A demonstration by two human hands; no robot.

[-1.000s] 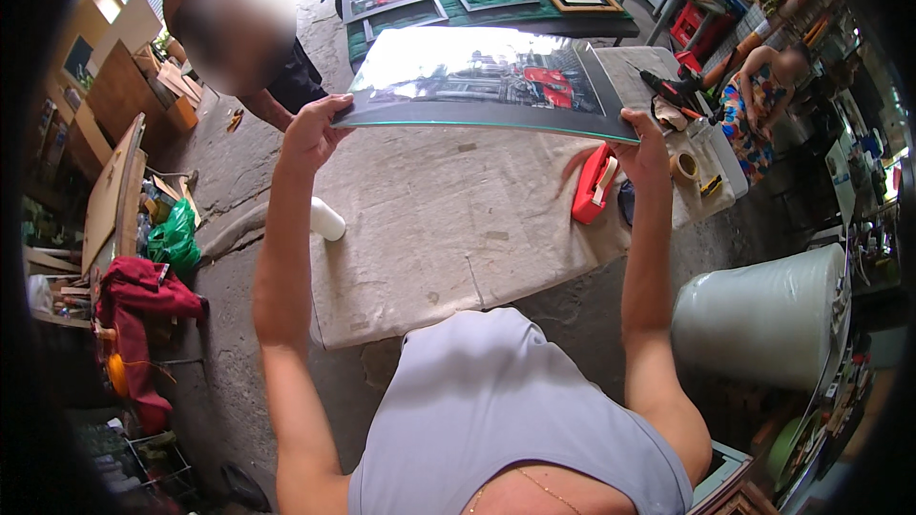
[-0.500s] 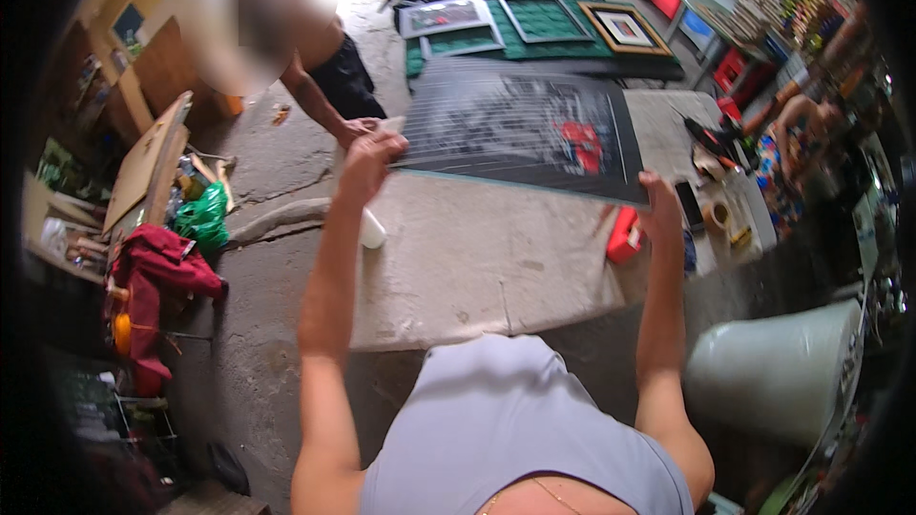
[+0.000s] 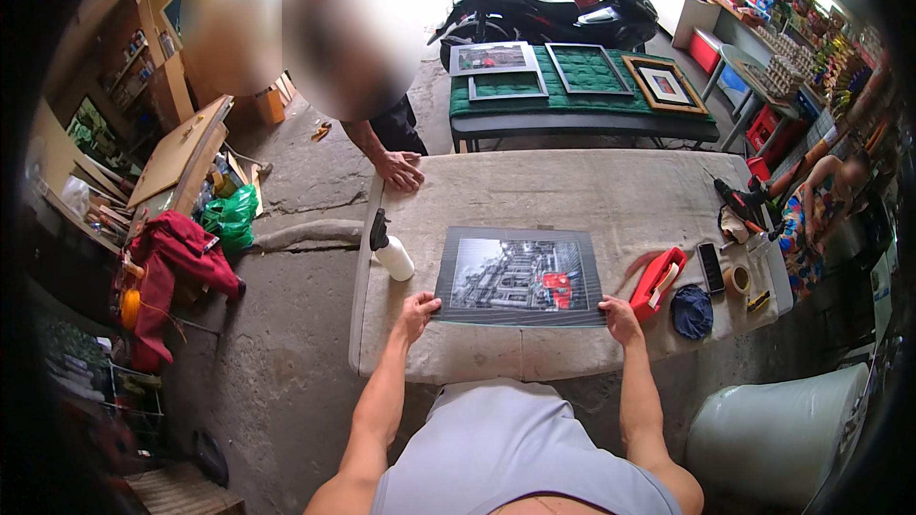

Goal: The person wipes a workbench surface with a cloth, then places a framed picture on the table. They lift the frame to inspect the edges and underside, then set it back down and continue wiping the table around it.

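A glass-covered picture (image 3: 510, 272), black and white with a red vehicle and a dark border, is low over the near part of the cloth-covered table (image 3: 563, 186). My left hand (image 3: 416, 314) grips its left edge near the front corner. At the opposite edge my right hand (image 3: 620, 318) pinches it too. A white spray bottle (image 3: 393, 258) with a black trigger leans beyond my left hand. Close to my right hand lie a red tape dispenser (image 3: 660, 278) and a dark blue bunched cloth (image 3: 692, 311). Whether the picture fully rests on the table, I cannot tell.
Further right are a phone (image 3: 711, 267), a tape roll (image 3: 736, 281) and a power drill (image 3: 737, 202). A person's hand (image 3: 400, 171) touches the table's far left corner. Frames lie on a green padded table (image 3: 563, 93) behind. A large wrapped roll (image 3: 773, 429) stands lower right.
Both my hands have brought the picture down and nearer, from raised and tilted to nearly level at the table. My view has shifted, showing more of the far side.
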